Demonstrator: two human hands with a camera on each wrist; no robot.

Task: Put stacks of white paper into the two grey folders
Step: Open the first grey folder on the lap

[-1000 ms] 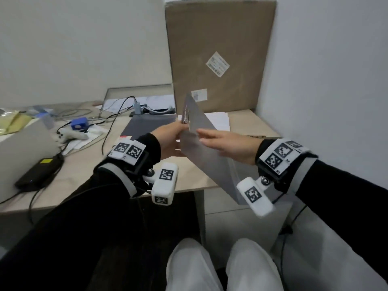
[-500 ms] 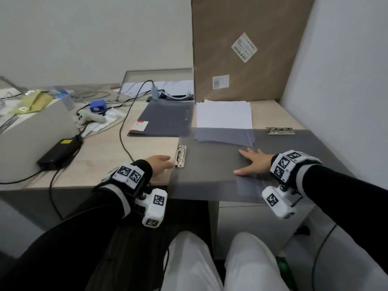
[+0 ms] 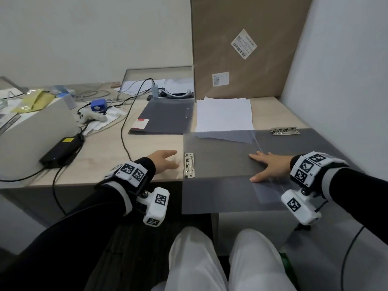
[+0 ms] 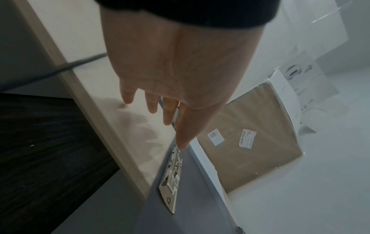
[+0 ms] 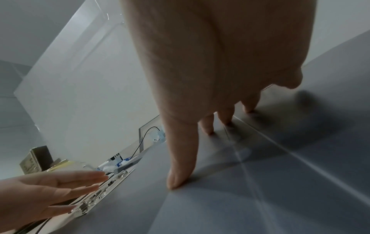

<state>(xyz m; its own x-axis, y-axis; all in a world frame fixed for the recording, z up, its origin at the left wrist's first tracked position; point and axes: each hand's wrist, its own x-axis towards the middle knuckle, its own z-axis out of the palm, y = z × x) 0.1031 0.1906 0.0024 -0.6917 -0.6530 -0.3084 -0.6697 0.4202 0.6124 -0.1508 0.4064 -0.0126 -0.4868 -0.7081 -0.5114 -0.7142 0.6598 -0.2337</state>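
A grey folder (image 3: pixel 220 160) lies spread wide over the desk's front edge, its near part overhanging. It has a metal clip (image 3: pixel 189 164) at its left edge and another clip (image 3: pixel 285 131) at the far right. My right hand (image 3: pixel 267 165) presses flat on the folder near its middle crease, fingers straight (image 5: pixel 181 159). Just left of the near clip (image 4: pixel 172 178), my left hand (image 3: pixel 164 162) hovers over the desk, fingers extended and empty. A stack of white paper (image 3: pixel 223 114) lies behind the folder, its near edge under it. A second grey folder (image 3: pixel 165 116) lies closed to the left.
A tall cardboard box (image 3: pixel 247 45) leans against the back wall. A black power brick (image 3: pixel 60 151), cables, a white controller (image 3: pixel 90 117) and a grey box (image 3: pixel 27 131) fill the desk's left side. A white wall (image 3: pixel 346 70) borders the right.
A second ago both hands held the folder upright and half-spread. Now it lies flat on the desk, the right hand pressing it, the left hand off it beside the clip.
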